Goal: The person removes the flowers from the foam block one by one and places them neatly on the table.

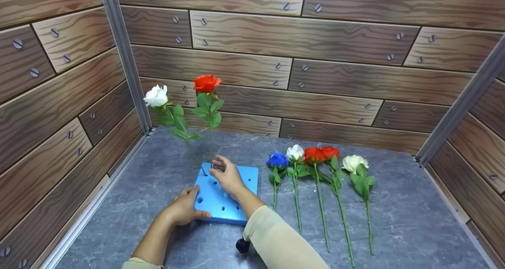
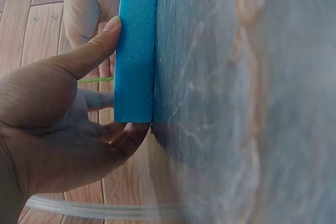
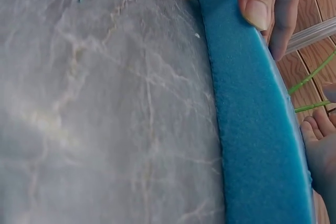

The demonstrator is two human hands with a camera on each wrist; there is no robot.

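A blue foam block (image 1: 236, 212) with several holes in its top lies on the table. My left hand (image 1: 182, 208) holds its near left corner, thumb (image 2: 100, 40) at the front edge and fingers round the left side. A red rose (image 1: 206, 83) and a white rose (image 1: 156, 96) stand upright at the block's far left part, the white one leaning left. Above the block, my right hand (image 1: 229, 178) has loosely bent, spread fingers beside the red rose's stem. The right wrist view shows the right hand (image 3: 320, 153) close to two green stems (image 3: 312, 107); no firm grip is visible.
Right of the block lie a blue rose (image 1: 277, 159), a white rose (image 1: 295, 153), two red roses (image 1: 314, 154) and a cream rose (image 1: 355, 163), stems toward me. Wood-patterned walls (image 1: 331, 79) with metal corner posts (image 1: 128, 60) enclose the grey marbled table (image 1: 410, 217).
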